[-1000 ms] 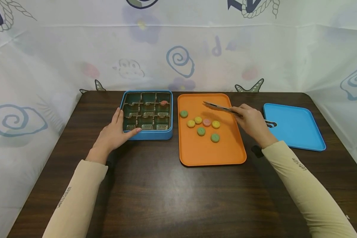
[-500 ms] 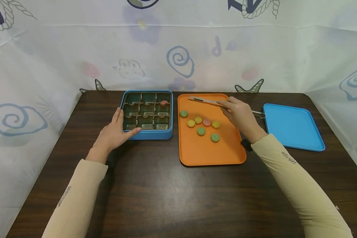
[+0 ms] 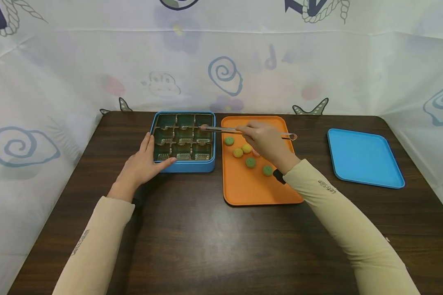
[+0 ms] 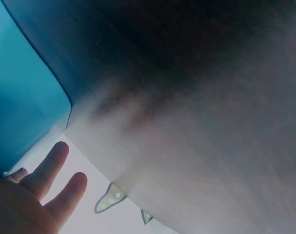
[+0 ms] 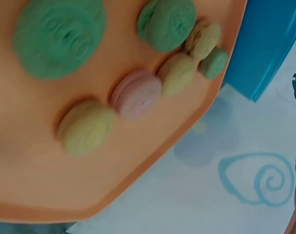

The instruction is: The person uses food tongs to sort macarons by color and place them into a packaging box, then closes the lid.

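Long metal tongs [image 3: 225,130] are held by my right hand [image 3: 267,143] above the orange tray [image 3: 251,192]. Their tips reach left into the right column of a blue box [image 3: 186,167] with a dark divided insert, over a pinkish piece; I cannot tell if they grip it. My left hand [image 3: 138,166] rests along the box's left side, fingers extended, thumb over the front rim. Its fingers [image 4: 70,195] also show in the left wrist view. On the tray lie green macarons [image 5: 60,38], yellow macarons [image 5: 87,127] and a pink macaron [image 5: 137,95], some partly hidden by my right hand in the head view.
A flat blue tray [image 3: 367,157] lies at the right of the dark wooden table [image 3: 206,246]. Behind the table hangs a white printed cloth [image 3: 258,45]. The orange tray stands just right of the box.
My right hand has moved left across the orange tray with the tongs, whose tips have come from above the tray to inside the box. My left hand has stayed in place.
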### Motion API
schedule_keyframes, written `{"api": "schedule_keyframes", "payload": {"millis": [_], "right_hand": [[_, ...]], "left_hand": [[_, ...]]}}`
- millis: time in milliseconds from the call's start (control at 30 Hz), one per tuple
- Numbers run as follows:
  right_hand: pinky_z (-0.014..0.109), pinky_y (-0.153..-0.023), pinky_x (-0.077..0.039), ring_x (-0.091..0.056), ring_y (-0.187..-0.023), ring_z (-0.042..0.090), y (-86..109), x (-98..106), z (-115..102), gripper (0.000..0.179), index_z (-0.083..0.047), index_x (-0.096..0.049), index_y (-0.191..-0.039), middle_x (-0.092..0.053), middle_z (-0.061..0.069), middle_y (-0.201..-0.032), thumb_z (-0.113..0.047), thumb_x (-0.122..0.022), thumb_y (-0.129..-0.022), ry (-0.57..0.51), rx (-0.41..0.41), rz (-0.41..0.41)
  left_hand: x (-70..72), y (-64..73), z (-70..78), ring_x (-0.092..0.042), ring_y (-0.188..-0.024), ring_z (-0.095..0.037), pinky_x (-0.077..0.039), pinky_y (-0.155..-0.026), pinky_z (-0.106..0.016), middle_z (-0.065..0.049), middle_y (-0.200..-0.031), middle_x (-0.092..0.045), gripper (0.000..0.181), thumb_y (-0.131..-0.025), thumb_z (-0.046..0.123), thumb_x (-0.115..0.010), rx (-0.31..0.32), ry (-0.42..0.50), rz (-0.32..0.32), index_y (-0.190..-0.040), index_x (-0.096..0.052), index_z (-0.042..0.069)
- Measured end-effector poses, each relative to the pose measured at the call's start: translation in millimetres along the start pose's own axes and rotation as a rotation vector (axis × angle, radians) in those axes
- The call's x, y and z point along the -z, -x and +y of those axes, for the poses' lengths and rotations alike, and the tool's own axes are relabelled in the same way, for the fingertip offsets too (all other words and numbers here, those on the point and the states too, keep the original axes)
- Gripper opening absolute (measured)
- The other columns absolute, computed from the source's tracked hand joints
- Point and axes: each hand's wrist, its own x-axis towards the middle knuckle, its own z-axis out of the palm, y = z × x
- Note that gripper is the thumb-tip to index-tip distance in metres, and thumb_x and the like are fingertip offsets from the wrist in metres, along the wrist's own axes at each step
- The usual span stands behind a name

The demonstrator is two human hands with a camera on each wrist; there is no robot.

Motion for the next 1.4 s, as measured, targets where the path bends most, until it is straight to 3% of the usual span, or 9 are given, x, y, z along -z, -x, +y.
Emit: {"api": "schedule_keyframes", "payload": {"millis": [267,433,733,900,1200,1400], "right_hand": [[0.027,-0.06,-0.052,-0.06,-0.066,0.019,-9.0,-14,-9,0.025,-0.01,-0.07,-0.115,-0.065,0.009,-0.087,-0.006,-0.064,-0.091,-0.026,-0.024,-0.097],[0.027,-0.061,-0.052,-0.06,-0.067,0.019,-10.8,-16,-14,0.026,-0.01,-0.07,-0.115,-0.064,0.009,-0.088,-0.005,-0.064,-0.09,-0.053,-0.033,-0.103],[0.028,-0.061,-0.052,-0.062,-0.068,0.019,-13.3,-20,-18,0.03,-0.009,-0.069,-0.117,-0.065,0.009,-0.089,-0.002,-0.066,-0.088,-0.059,-0.061,-0.135],[0.028,-0.062,-0.053,-0.064,-0.071,0.021,-13.6,-18,-21,0.037,-0.009,-0.066,-0.122,-0.064,0.01,-0.094,-0.004,-0.069,-0.086,-0.044,-0.08,-0.156],[0.029,-0.061,-0.05,-0.058,-0.069,0.022,-9.6,-10,-18,0.048,-0.011,-0.057,-0.133,-0.06,0.013,-0.105,-0.013,-0.069,-0.088,-0.08,-0.224,-0.195],[0.031,-0.058,-0.047,-0.056,-0.069,0.023,0.5,5,-9,0.05,-0.01,-0.054,-0.135,-0.056,0.015,-0.107,-0.019,-0.069,-0.088,-0.101,-0.274,-0.177]], "left_hand": [[-0.6,0.3,-1.3,-0.053,-0.114,-0.053,-0.045,-0.089,-0.064,-0.014,-0.16,0.018,0.116,-0.082,0.082,-0.033,-0.002,0.006,0.001,-0.151,0.013,0.003],[-0.7,-0.7,-1.7,-0.054,-0.112,-0.052,-0.046,-0.088,-0.063,-0.016,-0.161,0.014,0.116,-0.082,0.082,-0.034,-0.009,0.005,0.012,-0.152,0.012,0.002],[-2.1,-1.5,-2.9,-0.056,-0.11,-0.051,-0.049,-0.082,-0.059,-0.014,-0.16,0.018,0.116,-0.081,0.083,-0.034,-0.007,0.005,-0.003,-0.151,0.014,0.004],[-1.2,-1.5,-2.3,-0.055,-0.111,-0.052,-0.048,-0.085,-0.061,-0.015,-0.16,0.017,0.116,-0.081,0.083,-0.033,-0.006,0.002,0.0,-0.151,0.014,0.003],[0.6,-0.2,-0.7,-0.049,-0.119,-0.053,-0.044,-0.092,-0.064,-0.016,-0.16,0.018,0.116,-0.081,0.082,-0.034,-0.003,0.005,-0.009,-0.151,0.015,0.003],[0.8,-0.5,-0.8,-0.046,-0.122,-0.054,-0.042,-0.093,-0.065,-0.017,-0.159,0.019,0.118,-0.081,0.082,-0.035,-0.001,0.002,-0.01,-0.15,0.016,0.001]]}}
